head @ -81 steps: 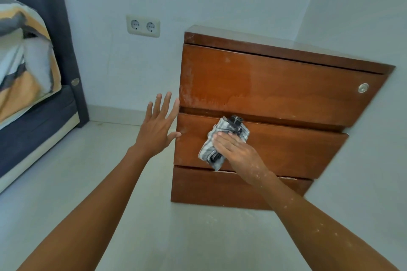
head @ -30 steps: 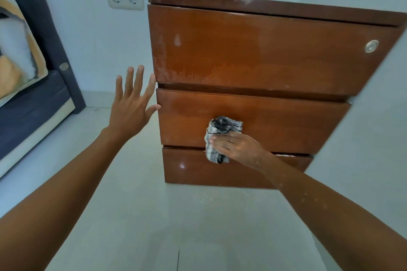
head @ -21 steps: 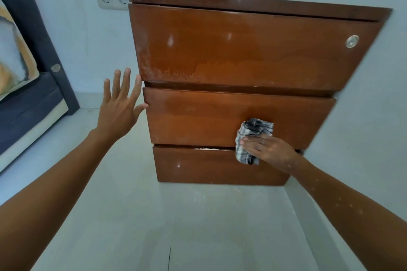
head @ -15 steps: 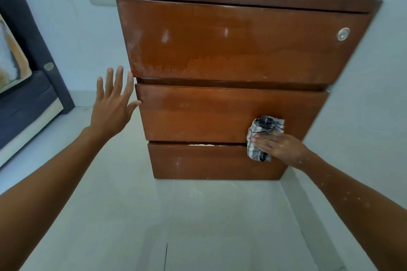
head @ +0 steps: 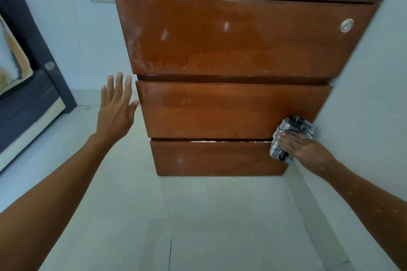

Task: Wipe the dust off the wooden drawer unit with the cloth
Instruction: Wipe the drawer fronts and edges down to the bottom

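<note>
cloth (head: 293,134) now at right edge, one drawer unit (head: 231,105), three drawers

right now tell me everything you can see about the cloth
The cloth is a small rag in a grey, black and white check, soft and crumpled into a wad. The right hand presses it flat-fingered against the right end of the drawer unit, across the gap between the middle and bottom drawer fronts, close to the side wall. Its upper folds bulge out above the fingers; its lower edge hangs below them.
</note>
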